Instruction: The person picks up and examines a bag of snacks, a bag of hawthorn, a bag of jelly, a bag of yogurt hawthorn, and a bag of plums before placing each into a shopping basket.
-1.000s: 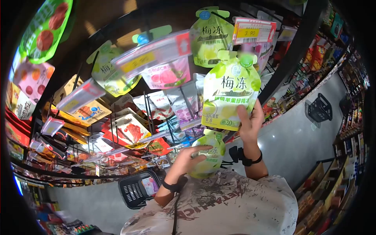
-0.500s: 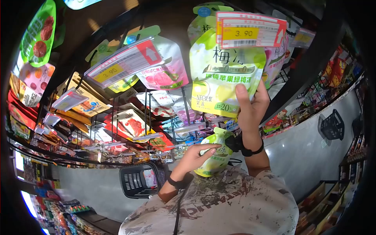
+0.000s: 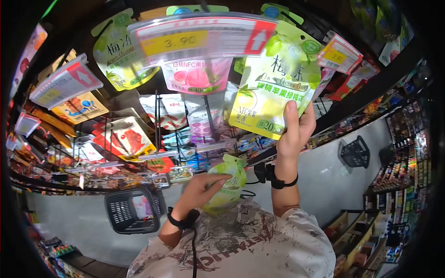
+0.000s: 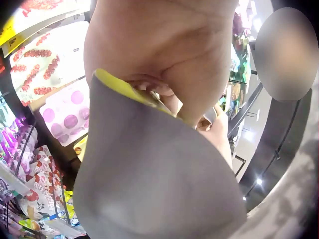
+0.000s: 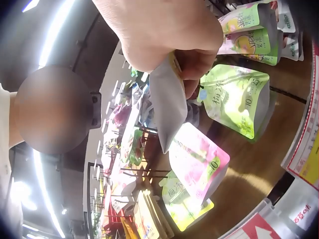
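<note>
Up at the front hooks, my right hand (image 3: 296, 127) pinches the lower right edge of a green plum jelly pouch (image 3: 266, 104), thumb on its printed front. The pouch leans a little, its top near the wide price tag (image 3: 204, 39). In the right wrist view the grey base of this pouch (image 5: 168, 99) juts from under the right hand (image 5: 159, 35). Close to the chest, my left hand (image 3: 197, 192) grips a second green pouch (image 3: 227, 185), fingers lying across its front. The left wrist view is largely filled by that pouch's grey base (image 4: 154, 169), below the left hand (image 4: 159, 40).
A pink pouch (image 3: 197, 81) and another green pouch (image 3: 118, 55) hang beside the wide tag. Lower hooks carry many snack packs (image 3: 125, 139). One black basket (image 3: 132, 215) with a pack inside stands on the floor at left, another basket (image 3: 354, 153) at right.
The right hand has raised its pouch to the price tags, and the pouch now tilts to the right. The left hand keeps its pouch near the chest. The head view has shifted.
</note>
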A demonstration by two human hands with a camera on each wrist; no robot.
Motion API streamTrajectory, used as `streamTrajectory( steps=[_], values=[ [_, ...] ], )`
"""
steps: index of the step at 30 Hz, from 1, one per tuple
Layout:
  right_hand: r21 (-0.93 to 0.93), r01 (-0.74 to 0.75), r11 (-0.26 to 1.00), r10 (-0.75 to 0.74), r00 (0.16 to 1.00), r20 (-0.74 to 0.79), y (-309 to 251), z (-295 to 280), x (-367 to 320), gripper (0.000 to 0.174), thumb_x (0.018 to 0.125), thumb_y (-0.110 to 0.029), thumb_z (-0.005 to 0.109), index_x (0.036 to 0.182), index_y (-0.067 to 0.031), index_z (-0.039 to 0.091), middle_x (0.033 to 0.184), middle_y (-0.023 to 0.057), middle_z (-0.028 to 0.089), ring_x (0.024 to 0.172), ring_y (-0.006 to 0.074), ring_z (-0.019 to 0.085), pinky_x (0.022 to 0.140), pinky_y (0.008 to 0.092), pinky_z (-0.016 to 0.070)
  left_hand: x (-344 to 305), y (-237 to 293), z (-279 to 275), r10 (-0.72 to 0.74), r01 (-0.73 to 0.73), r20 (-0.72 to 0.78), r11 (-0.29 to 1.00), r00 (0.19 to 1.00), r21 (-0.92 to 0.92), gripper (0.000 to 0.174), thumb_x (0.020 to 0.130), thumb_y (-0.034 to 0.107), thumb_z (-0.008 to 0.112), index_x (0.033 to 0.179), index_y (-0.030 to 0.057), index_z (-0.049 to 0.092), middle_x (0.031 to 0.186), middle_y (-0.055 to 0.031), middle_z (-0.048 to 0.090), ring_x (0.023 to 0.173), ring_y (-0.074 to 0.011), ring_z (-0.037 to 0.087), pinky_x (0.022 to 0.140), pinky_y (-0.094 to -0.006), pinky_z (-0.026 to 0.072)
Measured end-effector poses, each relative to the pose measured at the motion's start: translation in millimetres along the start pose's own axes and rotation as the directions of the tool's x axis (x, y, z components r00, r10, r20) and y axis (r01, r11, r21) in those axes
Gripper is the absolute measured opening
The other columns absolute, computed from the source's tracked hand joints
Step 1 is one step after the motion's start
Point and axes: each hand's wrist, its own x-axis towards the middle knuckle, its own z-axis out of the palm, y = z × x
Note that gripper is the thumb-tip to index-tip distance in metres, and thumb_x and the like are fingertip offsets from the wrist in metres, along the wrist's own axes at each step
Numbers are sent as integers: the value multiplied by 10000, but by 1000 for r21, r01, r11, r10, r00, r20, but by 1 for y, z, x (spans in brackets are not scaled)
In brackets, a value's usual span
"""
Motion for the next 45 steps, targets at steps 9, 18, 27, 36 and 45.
streamTrajectory(
  steps=[9,18,27,36,45],
  values=[
    [-82,-11,997,6,998,-59,-12,15,-11,321,1017,-138,620,1268,60,594,1146,76,681,994,100,595,902,267,471,-31,-9,-24,-60,64,45,995,997,-80,242,990,101,624,1193,69,750,980,-128,768,738,-137,650,695,-280,505],
    [-40,60,997,-66,982,-177,-20,6,-22,343,1019,-165,621,1261,75,584,1166,99,675,1016,117,611,923,265,469,-35,-5,-35,-36,40,59,997,998,-65,235,979,111,640,1183,86,755,919,-118,756,665,-155,594,637,-297,467],
    [-41,75,996,-81,982,-173,-33,7,-24,370,1021,-172,615,1283,85,569,1181,114,674,1017,127,623,924,271,473,-40,-4,-31,-17,19,61,999,998,-28,235,979,96,633,1179,81,756,929,-119,756,692,-154,617,653,-295,477],
    [-49,8,999,-15,989,-145,-33,11,-8,325,1033,-172,602,1223,92,592,1126,119,692,952,120,639,857,266,499,-43,-14,-26,4,-4,7,999,1000,-47,230,965,133,658,1169,121,764,831,-126,719,554,-180,509,544,-317,410],
    [-140,-16,990,-4,989,-146,-31,9,-10,355,1027,-252,565,1237,34,583,1105,105,680,952,157,695,825,297,554,-45,-23,-27,-38,35,-32,997,999,-69,230,959,134,661,1162,125,767,807,-140,705,565,-220,543,561,-333,428]
  ],
)
